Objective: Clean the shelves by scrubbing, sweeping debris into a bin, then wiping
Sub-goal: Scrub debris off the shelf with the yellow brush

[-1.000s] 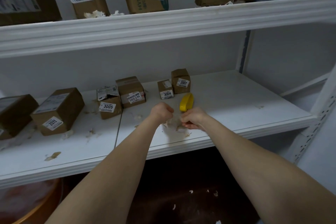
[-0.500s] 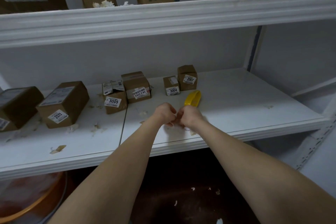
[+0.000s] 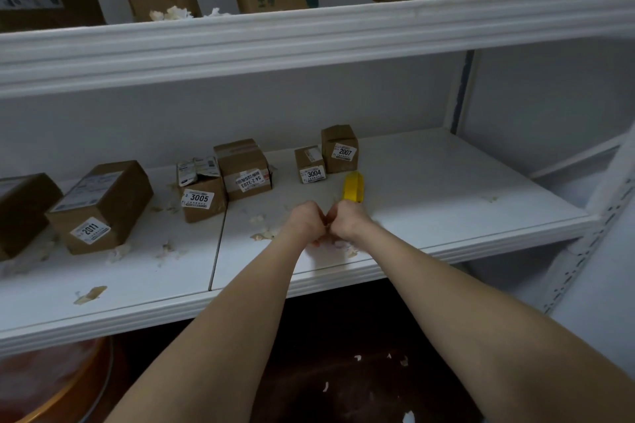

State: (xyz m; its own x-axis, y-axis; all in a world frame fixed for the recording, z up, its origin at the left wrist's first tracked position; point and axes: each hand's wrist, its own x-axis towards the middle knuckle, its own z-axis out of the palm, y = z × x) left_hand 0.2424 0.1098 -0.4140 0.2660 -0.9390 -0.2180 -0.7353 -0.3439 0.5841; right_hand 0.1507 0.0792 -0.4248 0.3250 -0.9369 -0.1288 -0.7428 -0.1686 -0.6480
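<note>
Newly drawn together, left hand (image 3: 305, 221) and right hand (image 3: 347, 224) touch, fingers curled, any pinch hidden, over pale paper scraps (image 3: 264, 234) just before the yellow plastic scraper (image 3: 354, 186), lying lengthwise away, nearest the right.

- right of the right hand (image 3: 347, 221): bare shelf (image 3: 446, 189), open through to the perforated upright (image 3: 580, 257).
- just behind it: yellow tool (image 3: 354, 186), then box 3004 (image 3: 310, 165) and box 2007 (image 3: 339, 148).
- left of the left hand (image 3: 305, 220): paper scraps (image 3: 264, 234), with box 3005 (image 3: 202, 199) farther back.
- above both: open height under the upper shelf (image 3: 309, 38).
</note>
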